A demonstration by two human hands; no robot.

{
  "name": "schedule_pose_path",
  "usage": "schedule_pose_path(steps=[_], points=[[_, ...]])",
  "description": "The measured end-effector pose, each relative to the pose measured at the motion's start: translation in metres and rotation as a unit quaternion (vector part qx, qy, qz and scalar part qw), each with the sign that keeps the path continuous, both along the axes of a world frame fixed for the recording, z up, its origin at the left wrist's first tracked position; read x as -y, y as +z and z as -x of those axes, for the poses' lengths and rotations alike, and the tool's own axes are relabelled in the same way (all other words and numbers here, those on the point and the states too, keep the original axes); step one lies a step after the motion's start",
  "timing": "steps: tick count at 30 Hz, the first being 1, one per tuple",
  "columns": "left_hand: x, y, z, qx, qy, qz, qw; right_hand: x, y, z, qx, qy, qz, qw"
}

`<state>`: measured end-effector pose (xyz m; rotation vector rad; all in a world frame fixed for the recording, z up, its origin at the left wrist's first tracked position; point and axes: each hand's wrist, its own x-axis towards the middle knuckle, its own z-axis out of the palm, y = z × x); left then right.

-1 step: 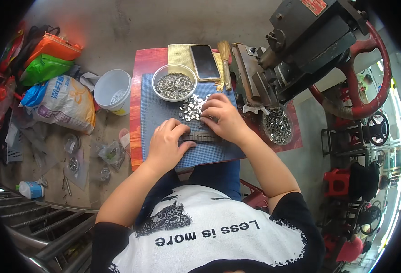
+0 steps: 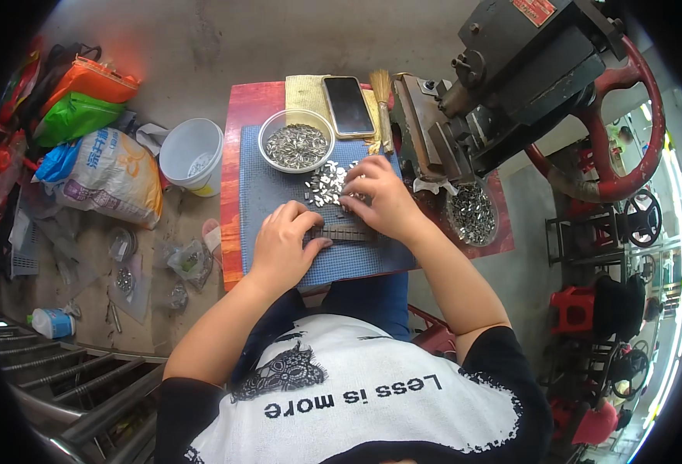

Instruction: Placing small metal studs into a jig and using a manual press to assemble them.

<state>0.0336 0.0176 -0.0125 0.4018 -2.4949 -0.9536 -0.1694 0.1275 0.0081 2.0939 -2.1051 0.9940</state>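
On the blue mat lies our slotted metal bar, our left hand at its left end with thumb and forefinger parted; we cannot tell whether they grip it. Our right hand curls its fingers narrowly beside the pile of small metal pieces, perhaps pinching 1; we cannot tell.

White-fronted shirt, black sleeves, black lacy print, dark lettering; blue trousers.

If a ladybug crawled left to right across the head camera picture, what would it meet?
Green bag → white bucket → left hand → right hand → clear tub of metal bits → red handwheel.
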Motion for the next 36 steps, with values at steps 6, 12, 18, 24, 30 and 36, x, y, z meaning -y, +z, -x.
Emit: schedule_pose_path(steps=[6, 12, 18, 24, 30, 36], points=[[0.001, -0.006, 0.000, -0.029, 0.013, -0.010, 0.999, 0.041, -0.019, 0.005, 0.053, -0.167, 0.002, 0.985], [0.002, -0.007, -0.002, -0.041, 0.017, -0.029, 0.999, 0.053, -0.012, 0.001, 0.030, -0.187, -0.083, 0.978], [0.003, -0.007, -0.003, -0.049, 0.012, -0.021, 0.998, 0.060, -0.010, 0.012, 0.049, -0.159, -0.159, 0.973], [0.002, -0.007, -0.003, -0.049, 0.014, -0.021, 0.998, 0.065, -0.006, 0.011, 0.064, -0.179, -0.220, 0.957], [0.002, -0.008, -0.004, -0.053, 0.015, -0.019, 0.998, 0.062, -0.006, 0.014, 0.024, -0.179, -0.215, 0.960], [0.001, -0.006, -0.004, -0.041, 0.008, -0.024, 0.999, 0.051, 0.027, 0.004, 0.068, -0.217, 0.019, 0.974]])
